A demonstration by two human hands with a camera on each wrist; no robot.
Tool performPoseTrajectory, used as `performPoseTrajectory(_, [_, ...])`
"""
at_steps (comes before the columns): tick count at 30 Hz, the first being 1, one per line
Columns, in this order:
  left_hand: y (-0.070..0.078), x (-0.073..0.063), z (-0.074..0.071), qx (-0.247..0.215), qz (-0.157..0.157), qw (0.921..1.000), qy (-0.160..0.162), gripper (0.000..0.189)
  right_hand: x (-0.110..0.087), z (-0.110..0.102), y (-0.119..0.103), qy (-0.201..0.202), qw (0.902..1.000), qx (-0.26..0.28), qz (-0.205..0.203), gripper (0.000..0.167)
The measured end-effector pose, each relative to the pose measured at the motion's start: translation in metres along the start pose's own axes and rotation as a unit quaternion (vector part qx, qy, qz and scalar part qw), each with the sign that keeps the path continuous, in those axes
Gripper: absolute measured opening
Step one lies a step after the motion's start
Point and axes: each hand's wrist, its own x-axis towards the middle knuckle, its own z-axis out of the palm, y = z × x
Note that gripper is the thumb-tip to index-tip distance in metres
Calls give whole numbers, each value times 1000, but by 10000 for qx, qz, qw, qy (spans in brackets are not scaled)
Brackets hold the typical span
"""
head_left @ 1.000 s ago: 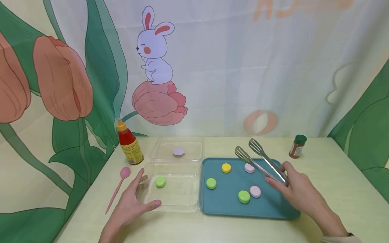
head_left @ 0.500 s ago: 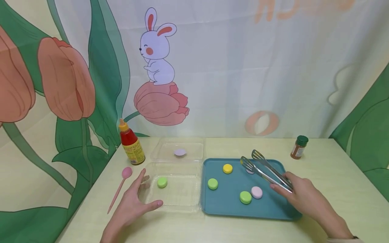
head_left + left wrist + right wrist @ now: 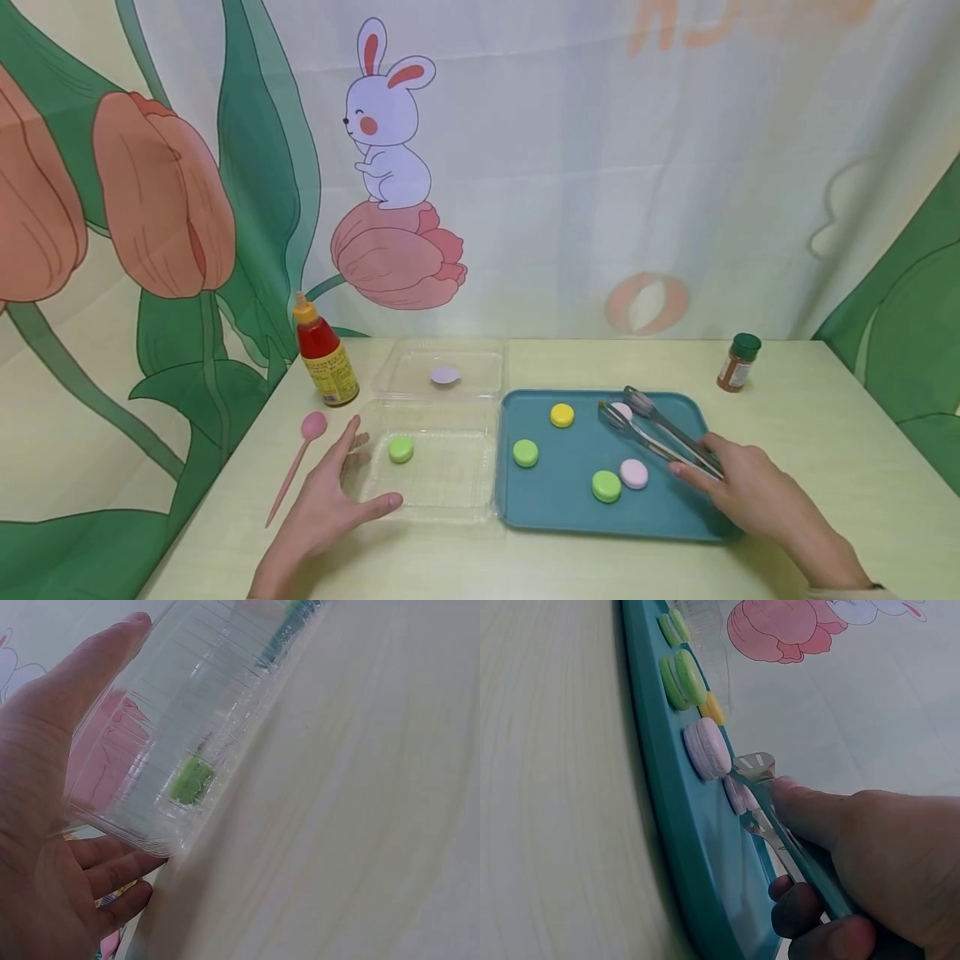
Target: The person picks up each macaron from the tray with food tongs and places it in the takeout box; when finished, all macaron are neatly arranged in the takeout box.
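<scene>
Leftward from the tongs [image 3: 670,425], bare teal tray [image 3: 558,504] runs between the yellow macaron [image 3: 562,415] behind and the front green macaron [image 3: 606,486]; the left green macaron [image 3: 526,453] stands in that lane. The clear plastic container [image 3: 447,492] is reachable from above; the left hand [image 3: 327,500] bars its left side.

Head looks forward-down, sharing container [image 3: 442,490] with close left wrist, tray [image 3: 551,504] with right.

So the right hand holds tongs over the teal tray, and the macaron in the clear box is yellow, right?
Not quite: the macaron in the clear box is green, as the head view shows. The right hand does hold tongs over the tray.
</scene>
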Motion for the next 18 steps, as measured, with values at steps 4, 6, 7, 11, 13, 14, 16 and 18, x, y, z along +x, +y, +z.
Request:
performPoseTrajectory(4, [0, 0, 0, 44, -36, 10000, -12, 137, 0, 1, 0, -23, 10000, -66, 24, 65])
performPoseTrajectory(6, [1, 0, -1, 64, -51, 10000, -24, 137, 0, 1, 0, -5, 10000, -89, 10, 65])
performPoseTrajectory(7, [1, 0, -1, 65, -58, 10000, -27, 137, 0, 1, 0, 4, 10000, -96, 8, 64])
performPoseTrajectory(11, [1, 0, -1, 63, -58, 10000, -46, 137, 0, 2, 0, 66, 9999, -113, -1, 64])
performPoseTrajectory(13, [0, 0, -1, 61, -52, 10000, -47, 137, 1, 3, 0, 76, 9999, -133, 17, 65])
performPoseTrajectory(14, [0, 0, -1, 61, -51, 10000, -50, 137, 1, 3, -1, 81, 9999, -141, 24, 65])
performPoseTrajectory(16, [0, 0, -1, 63, -53, 9999, -58, 137, 1, 5, -1, 87, 9999, -138, 49, 60])
performPoseTrajectory(18, [1, 0, -1, 74, -61, 9999, -69, 137, 0, 6, -1, 107, 9998, -126, 58, 55])
